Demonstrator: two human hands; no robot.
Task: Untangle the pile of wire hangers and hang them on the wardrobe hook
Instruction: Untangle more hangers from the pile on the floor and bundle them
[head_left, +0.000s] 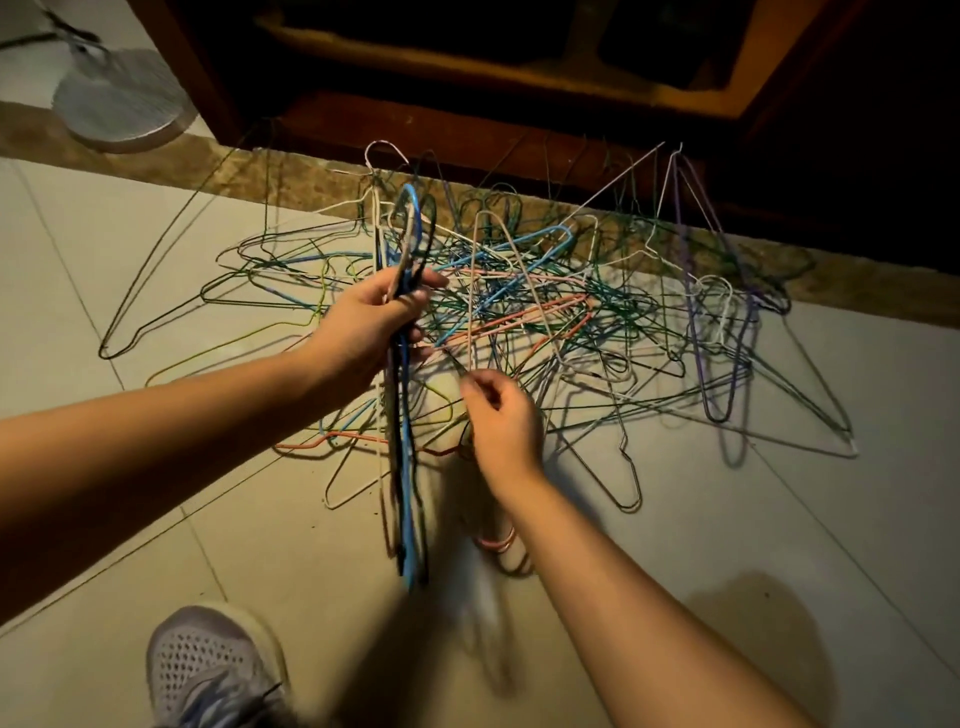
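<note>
**Hand Positions at the Hanger Pile**

Head view: The left hand (371, 325) is raised, forearm entering from the left, fingers closed around a bundle of hangers (408, 415) held upright, hooks pointing far. The right hand (501, 415) is lower and just right of the bundle, fingertips pinched on a thin wire (470, 332) rising from the pile of wire hangers (571, 317). The pile sprawls on the tiled floor (675, 519), far of both hands, near the wardrobe base (467, 130).
</note>
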